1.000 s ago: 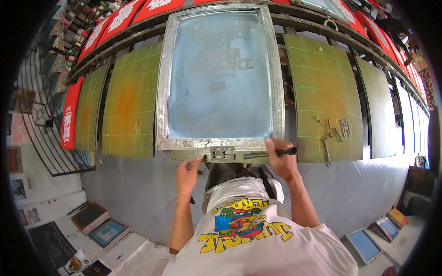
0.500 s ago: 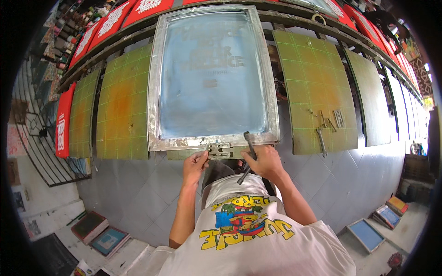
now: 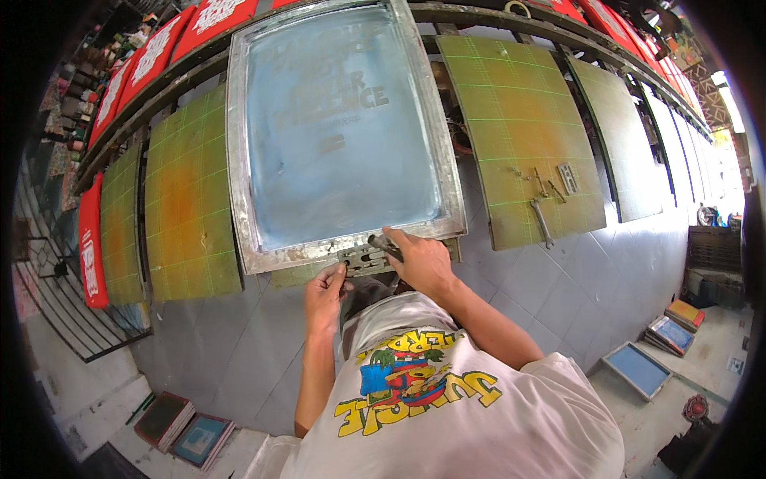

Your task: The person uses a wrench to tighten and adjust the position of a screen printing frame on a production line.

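Note:
A large screen frame [image 3: 239,215] with pale blue mesh and faint lettering lies over the middle board. At its front edge is a slotted metal bracket [image 3: 363,257]. My left hand [image 3: 323,295] is at the bracket's left end, thumb and finger pinched; anything between them is too small to name. My right hand [image 3: 423,267] is closed round a dark tubular wrench [image 3: 381,246] over the bracket's right part, with the tool's end beside the frame's edge. The underside of the bracket and part of the wrench are hidden by my fingers.
Grid-lined boards [image 3: 187,199] flank the frame; the right one holds a spanner [image 3: 541,219], small hardware and a metal plate [image 3: 567,177]. Red printed fabrics [image 3: 155,44] line the rack behind. Stacked screens [image 3: 163,419] and a blue screen [image 3: 634,369] sit on low ledges either side.
My right hand has moved leftward to the bracket and turned the wrench from sideways to angled across it. My left hand stays at the bracket's left end. The whole view has shifted.

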A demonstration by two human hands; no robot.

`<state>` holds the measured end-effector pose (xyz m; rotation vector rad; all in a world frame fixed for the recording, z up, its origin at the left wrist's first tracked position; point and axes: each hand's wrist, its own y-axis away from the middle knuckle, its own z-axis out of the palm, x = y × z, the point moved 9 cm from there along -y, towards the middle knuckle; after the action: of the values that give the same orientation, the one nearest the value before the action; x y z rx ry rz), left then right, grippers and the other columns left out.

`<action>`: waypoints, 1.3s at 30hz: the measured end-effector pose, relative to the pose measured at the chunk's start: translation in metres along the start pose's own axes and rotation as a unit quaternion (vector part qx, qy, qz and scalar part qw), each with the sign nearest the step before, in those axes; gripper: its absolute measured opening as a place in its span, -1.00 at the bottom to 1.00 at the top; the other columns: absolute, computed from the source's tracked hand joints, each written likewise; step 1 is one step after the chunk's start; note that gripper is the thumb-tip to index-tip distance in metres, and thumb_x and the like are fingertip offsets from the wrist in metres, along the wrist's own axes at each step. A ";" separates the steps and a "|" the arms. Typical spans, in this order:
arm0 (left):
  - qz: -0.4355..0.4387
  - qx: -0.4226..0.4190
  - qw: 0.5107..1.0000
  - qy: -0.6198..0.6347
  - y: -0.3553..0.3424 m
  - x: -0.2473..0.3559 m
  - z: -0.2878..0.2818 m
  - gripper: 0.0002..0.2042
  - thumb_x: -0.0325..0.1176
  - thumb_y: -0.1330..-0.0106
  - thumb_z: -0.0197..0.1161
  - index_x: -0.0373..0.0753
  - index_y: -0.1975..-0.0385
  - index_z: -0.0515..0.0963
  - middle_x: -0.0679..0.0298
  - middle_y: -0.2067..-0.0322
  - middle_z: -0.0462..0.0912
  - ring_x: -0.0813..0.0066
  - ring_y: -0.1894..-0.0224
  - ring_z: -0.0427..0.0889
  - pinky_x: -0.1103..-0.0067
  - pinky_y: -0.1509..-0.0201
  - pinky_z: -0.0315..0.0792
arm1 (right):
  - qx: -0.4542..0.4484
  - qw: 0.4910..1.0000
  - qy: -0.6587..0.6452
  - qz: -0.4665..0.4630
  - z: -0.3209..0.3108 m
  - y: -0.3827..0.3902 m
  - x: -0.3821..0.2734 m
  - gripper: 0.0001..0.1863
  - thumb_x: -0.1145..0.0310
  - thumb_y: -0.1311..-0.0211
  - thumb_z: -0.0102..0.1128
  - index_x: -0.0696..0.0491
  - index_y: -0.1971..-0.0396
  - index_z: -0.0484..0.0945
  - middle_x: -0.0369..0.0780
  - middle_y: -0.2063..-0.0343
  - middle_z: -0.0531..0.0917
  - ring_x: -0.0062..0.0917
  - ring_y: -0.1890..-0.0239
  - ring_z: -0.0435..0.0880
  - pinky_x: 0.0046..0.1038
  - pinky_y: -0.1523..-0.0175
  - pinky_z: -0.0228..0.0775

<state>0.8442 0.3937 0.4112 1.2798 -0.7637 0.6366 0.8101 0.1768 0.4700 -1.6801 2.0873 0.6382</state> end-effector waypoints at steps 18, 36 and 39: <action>0.413 0.371 0.820 -0.137 -0.037 0.103 -0.057 -0.76 -0.32 -0.54 0.14 -0.42 0.06 0.50 0.19 0.38 0.59 0.49 0.42 0.56 0.55 0.28 0.47 | 0.001 0.990 0.134 -0.042 0.018 -0.031 -0.070 -0.85 0.43 -0.14 0.21 0.19 0.34 0.64 -0.12 0.51 0.73 -0.32 0.46 0.79 -0.36 0.43 0.63; 0.393 0.342 0.839 -0.154 -0.041 0.101 -0.059 -0.66 -0.21 -0.56 0.11 -0.44 -0.01 0.49 0.21 0.37 0.61 0.50 0.39 0.57 0.54 0.28 0.45 | 0.037 0.972 0.109 0.203 -0.059 0.022 0.072 -0.78 0.33 -0.20 0.09 0.18 0.36 0.60 0.04 0.43 0.72 -0.04 0.36 0.75 -0.08 0.20 0.58; 0.388 0.348 0.839 -0.155 -0.039 0.101 -0.060 -0.67 -0.21 -0.56 0.11 -0.43 0.01 0.50 0.21 0.38 0.61 0.51 0.39 0.57 0.53 0.29 0.46 | 0.066 0.971 0.090 0.209 -0.072 0.032 0.094 -0.68 0.17 -0.17 0.21 0.17 0.37 0.58 0.07 0.46 0.69 0.00 0.35 0.70 -0.03 0.17 0.51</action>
<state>0.9450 0.4453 0.4620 1.7505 -1.4319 1.4856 0.7580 0.0662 0.4800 -1.2733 2.5837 0.4643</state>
